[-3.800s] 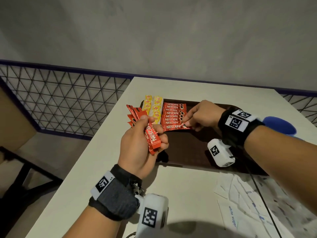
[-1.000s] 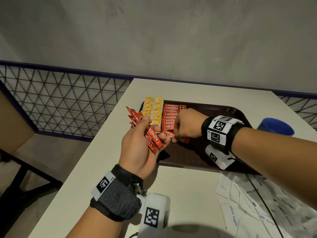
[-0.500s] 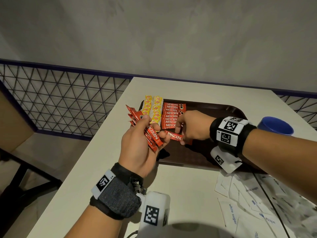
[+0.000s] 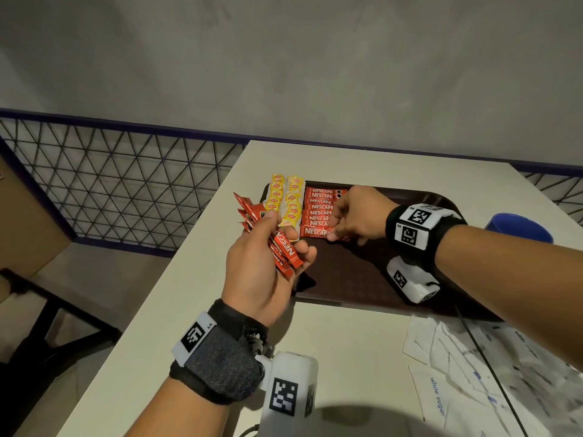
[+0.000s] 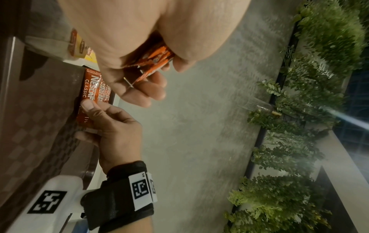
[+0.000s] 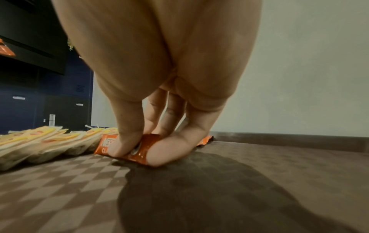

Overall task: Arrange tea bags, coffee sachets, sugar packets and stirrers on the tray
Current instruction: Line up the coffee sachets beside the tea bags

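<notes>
Right hand [image 4: 353, 216] now pinching newest sachet [image 4: 317, 231] flat against row; left hand [image 4: 262, 269] still gripping sachet bundle [image 4: 285, 247].

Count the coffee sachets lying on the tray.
7 by my count: six overlapping in a column beside the tea bags on the tray, the seventh, nearest one pinched by the right hand. Overlap may hide more.

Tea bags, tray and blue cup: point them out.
Tea bags [image 4: 285, 200], head view, middle of the yellow rows.
Tray [image 4: 347, 272], head view, bare floor.
Blue cup [image 4: 520, 227], head view, rim.
</notes>
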Demonstrator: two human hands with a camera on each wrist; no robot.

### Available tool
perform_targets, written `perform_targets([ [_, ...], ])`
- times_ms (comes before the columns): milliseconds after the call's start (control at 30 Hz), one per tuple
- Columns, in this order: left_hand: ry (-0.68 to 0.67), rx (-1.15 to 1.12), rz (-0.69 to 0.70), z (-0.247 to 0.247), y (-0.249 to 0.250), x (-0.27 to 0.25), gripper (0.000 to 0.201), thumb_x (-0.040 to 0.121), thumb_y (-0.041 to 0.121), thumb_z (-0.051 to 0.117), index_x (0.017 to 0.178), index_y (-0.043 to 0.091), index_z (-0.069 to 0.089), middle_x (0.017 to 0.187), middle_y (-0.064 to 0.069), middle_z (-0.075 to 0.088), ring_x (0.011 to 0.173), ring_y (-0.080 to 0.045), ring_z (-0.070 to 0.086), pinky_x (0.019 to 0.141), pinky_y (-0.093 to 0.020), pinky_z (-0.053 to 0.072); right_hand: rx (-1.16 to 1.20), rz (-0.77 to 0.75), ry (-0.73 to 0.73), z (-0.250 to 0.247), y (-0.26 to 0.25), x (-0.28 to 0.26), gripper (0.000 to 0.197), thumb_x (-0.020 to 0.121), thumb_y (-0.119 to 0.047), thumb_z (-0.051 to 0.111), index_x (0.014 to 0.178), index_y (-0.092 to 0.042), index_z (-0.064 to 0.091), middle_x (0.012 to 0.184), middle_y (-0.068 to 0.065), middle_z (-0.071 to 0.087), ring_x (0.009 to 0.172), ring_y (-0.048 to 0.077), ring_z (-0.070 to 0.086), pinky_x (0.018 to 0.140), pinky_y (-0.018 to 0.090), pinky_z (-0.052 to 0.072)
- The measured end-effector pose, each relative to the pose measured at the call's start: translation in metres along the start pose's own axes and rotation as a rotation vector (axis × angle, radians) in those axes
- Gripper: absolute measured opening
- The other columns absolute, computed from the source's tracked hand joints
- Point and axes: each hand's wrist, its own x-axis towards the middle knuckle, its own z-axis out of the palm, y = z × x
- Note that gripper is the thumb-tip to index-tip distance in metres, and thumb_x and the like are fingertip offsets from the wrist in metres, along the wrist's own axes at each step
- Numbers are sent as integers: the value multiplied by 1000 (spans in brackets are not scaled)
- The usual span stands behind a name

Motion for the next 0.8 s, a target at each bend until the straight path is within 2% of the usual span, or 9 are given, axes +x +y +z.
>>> perform_targets([
  [133,3,2,-2,0,0,1,20,107,26,52,99,11,63,73,-7,57,59,-20,53,65,-36,57,-20,14,27,3,2,4,25,74,-26,94,86,-12,76,84,2,74,73,16,72,55,30,63],
  [233,5,2,-7,-1,-1,1,19,107,26,53,100,12,63,73,-7,56,59,-20,53,64,-36,57,-29,13,49,3,3,5,27,72,-26,95,85,-14,75,81,0,72,63,11,67,48,23,54],
  [300,2,0,-9,-1,-1,1,19,107,26,53,100,12,63,74,-8,57,59,-21,53,63,-36,57,-25,22,49,2,4,5,28,72,-26,96,86,-16,74,83,-1,71,64,11,66,48,22,52],
  [633,-11,-4,-12,0,-1,1,19,107,25,52,99,11,62,74,-8,56,60,-21,52,64,-36,56,-21,49,45,2,3,1,28,71,-26,96,86,-15,75,83,-1,72,68,15,67,47,23,53],
  [800,-8,-4,-10,1,-1,1,19,107,25,52,98,11,62,73,-8,55,60,-21,51,64,-36,55,-53,63,47,1,1,-1,30,69,-30,97,83,-13,76,87,5,76,79,22,74,52,30,61],
])
